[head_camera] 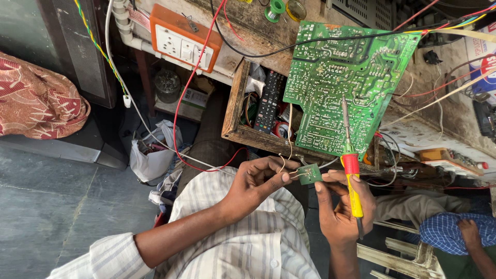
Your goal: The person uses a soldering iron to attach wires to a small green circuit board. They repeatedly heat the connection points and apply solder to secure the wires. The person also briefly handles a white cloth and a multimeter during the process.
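Left hand (257, 182) fingers pinch a small board (310, 174) by its wires; right hand (342, 206) fingers grip a soldering iron (351, 170) and touch the small board, below a big board (346, 77)

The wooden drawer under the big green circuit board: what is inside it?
Inside the wooden drawer lie a black remote control, tape rolls and loose wires. The large green circuit board covers its right part, so the rest is hidden.
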